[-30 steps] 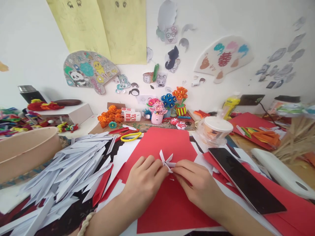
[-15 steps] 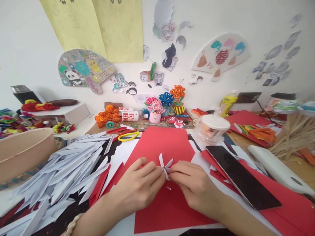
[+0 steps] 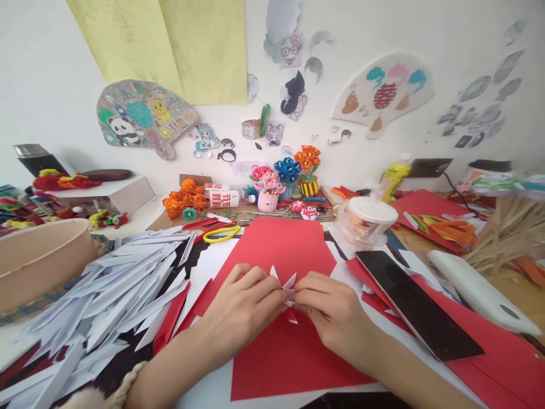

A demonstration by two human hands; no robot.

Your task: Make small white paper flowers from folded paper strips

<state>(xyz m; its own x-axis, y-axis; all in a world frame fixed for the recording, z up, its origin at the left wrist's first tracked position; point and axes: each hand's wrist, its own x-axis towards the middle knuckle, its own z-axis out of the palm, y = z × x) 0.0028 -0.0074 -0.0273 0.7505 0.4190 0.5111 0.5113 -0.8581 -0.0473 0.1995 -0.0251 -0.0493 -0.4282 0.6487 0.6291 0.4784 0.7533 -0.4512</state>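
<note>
Biggest thing on my head feed is the red sheet [image 3: 276,241], laid lengthwise in the middle with white paper [image 3: 213,267] poking out underneath. Next up, the heap of folded white strips [image 3: 110,287] spilling down the left. Then the two hands over the red sheet: left hand [image 3: 251,307] and right hand [image 3: 330,307], facing each other, fingers bunched together on each. Thumbs are mostly hidden from where I'm looking. Over on the right a black slab [image 3: 415,304] lies slantwise across more red paper [image 3: 506,363], with a lidded white cup [image 3: 370,213] behind it. Smallest is the white folded-paper star [image 3: 290,281], clamped between both sets of fingertips, points fanning up; can't tell if it touches the sheet below.
</note>
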